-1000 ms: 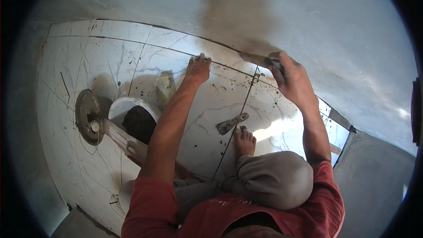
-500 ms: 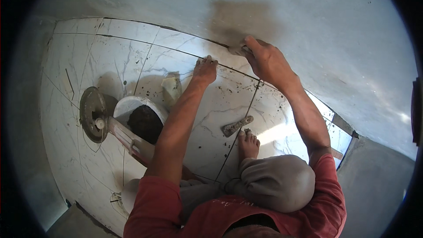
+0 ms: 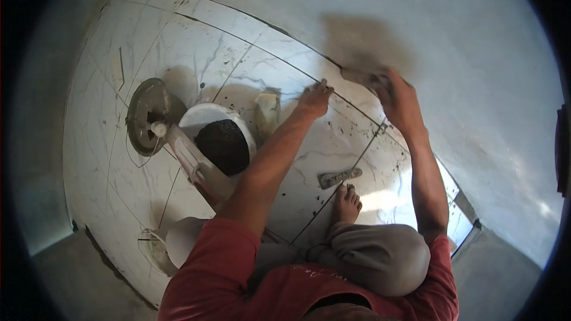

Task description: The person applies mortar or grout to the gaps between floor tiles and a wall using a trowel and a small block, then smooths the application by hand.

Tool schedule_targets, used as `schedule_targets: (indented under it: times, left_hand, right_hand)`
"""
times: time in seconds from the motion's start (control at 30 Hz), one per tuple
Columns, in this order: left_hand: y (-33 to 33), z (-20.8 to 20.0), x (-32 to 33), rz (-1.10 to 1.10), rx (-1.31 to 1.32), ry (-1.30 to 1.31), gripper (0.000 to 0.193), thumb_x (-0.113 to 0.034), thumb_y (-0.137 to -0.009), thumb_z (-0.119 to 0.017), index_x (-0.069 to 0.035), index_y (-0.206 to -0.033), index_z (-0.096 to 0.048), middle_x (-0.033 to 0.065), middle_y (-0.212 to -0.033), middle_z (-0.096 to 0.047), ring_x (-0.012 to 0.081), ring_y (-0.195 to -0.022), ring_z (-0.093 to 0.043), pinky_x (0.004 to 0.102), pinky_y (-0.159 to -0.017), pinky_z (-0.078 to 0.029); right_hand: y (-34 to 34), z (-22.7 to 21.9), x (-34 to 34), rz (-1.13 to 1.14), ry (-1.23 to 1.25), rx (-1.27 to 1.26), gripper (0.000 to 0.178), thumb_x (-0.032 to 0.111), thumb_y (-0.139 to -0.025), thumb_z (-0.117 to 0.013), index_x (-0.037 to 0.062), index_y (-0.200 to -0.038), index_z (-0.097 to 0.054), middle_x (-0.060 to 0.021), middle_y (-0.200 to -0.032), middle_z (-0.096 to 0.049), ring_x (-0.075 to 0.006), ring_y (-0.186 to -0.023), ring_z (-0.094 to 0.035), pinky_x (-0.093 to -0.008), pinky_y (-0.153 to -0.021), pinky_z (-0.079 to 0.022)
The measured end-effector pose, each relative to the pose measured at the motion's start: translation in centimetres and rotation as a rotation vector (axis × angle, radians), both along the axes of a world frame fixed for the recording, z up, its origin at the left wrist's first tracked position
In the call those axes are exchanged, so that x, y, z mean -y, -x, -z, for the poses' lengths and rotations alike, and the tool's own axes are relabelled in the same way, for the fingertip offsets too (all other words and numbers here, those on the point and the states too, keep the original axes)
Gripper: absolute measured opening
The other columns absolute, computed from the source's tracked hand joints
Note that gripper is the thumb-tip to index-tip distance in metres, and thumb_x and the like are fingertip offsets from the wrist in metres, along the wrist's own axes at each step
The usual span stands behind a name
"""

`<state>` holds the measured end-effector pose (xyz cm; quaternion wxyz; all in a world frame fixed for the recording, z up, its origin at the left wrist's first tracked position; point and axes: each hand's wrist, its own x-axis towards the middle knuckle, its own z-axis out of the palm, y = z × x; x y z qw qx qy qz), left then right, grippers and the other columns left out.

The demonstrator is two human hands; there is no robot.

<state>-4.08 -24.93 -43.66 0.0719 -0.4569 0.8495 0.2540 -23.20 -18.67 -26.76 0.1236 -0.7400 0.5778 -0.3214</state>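
Observation:
My left hand (image 3: 315, 100) rests on the white marbled floor tiles (image 3: 309, 148), its fingertips beside the dark joint along the narrow border strip. Its fingers are apart and nothing shows in them. At the foot of the grey wall (image 3: 464, 41), my right hand (image 3: 399, 104) is closed round a small greyish-brown thing (image 3: 360, 77). That thing is blurred and mostly covered by the fingers, so its kind cannot be told. It lies over the border strip, close against the wall. A dirt-crusted scraper (image 3: 339, 178) lies flat on the tiles near my bare foot.
A white bucket (image 3: 193, 119) of dark mortar stands left of my left arm, a crumpled pale bag (image 3: 267, 113) beside it. Left of the bucket is an angle grinder (image 3: 178, 142) with a large round disc. Crumbs of mortar litter the tiles, and grey walls enclose the corner.
My head view has turned, shifting the floor and bucket rightward. The right hand has moved along the wall base, holding the same greyish thing. The left hand remains on the tile joint.

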Motion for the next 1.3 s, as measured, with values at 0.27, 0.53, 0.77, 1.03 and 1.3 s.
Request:
schedule_targets:
  times: [0.27, 0.53, 0.77, 1.03, 1.3]
  left_hand:
    - [0.4, 1.2, -0.7, -0.068, -0.092, 0.032, 0.056, -0.009, -0.082, -0.046, -0.007, -0.136, -0.033, 0.0110, -0.147, -0.028, 0.0259, -0.135, -0.028, 0.0411, -0.103, -0.032]
    - [-0.2, 2.8, -0.6, -0.016, -0.078, 0.050, 0.061, -0.004, -0.079, -0.045, -0.007, -0.139, -0.031, 0.0187, -0.147, -0.021, 0.0329, -0.135, -0.024, 0.0451, -0.104, -0.031]
    - [0.3, 1.1, -0.8, 0.048, 0.046, 0.054, 0.067, -0.002, -0.077, -0.047, -0.013, -0.141, -0.028, 0.0232, -0.147, -0.016, 0.0386, -0.134, -0.025, 0.0456, -0.103, -0.033]
    - [0.6, 0.3, -1.2, 0.065, 0.084, 0.029, 0.069, 0.001, -0.079, -0.045, -0.019, -0.142, -0.027, 0.0233, -0.148, -0.013, 0.0419, -0.134, -0.023, 0.0470, -0.104, -0.031]
    - [0.2, -0.2, -0.5, 0.098, 0.110, 0.002, 0.065, -0.001, -0.082, -0.046, -0.020, -0.141, -0.030, 0.0237, -0.147, -0.015, 0.0408, -0.134, -0.023, 0.0430, -0.107, -0.030]
  right_hand:
    - [6.6, 9.9, -18.1, 0.616, -0.428, 1.042, 0.037, 0.024, -0.088, -0.060, 0.0010, -0.112, -0.044, -0.0144, -0.081, -0.060, -0.0209, -0.051, -0.057, -0.0308, -0.046, -0.047]
    - [7.2, 19.7, -23.0, 0.826, -0.483, 0.643, 0.037, 0.032, -0.090, -0.057, 0.0017, -0.110, -0.051, -0.0131, -0.095, -0.059, -0.0196, -0.087, -0.056, -0.0319, -0.076, -0.046]
    - [4.3, 16.8, -18.2, 0.553, -0.528, 0.297, 0.034, 0.031, -0.090, -0.053, 0.0017, -0.106, -0.050, -0.0279, -0.095, -0.055, -0.0424, -0.085, -0.056, -0.0436, -0.077, -0.045]
    - [1.3, 15.3, -16.5, 0.474, -0.591, 0.042, 0.029, 0.029, -0.089, -0.054, 0.0064, -0.107, -0.055, -0.0254, -0.086, -0.053, -0.0423, -0.077, -0.055, -0.0461, -0.068, -0.048]
    - [0.5, 14.6, -16.3, 0.440, -0.605, 0.014, 0.026, 0.029, -0.089, -0.055, 0.0082, -0.104, -0.058, -0.0241, -0.085, -0.051, -0.0418, -0.078, -0.056, -0.0465, -0.067, -0.049]
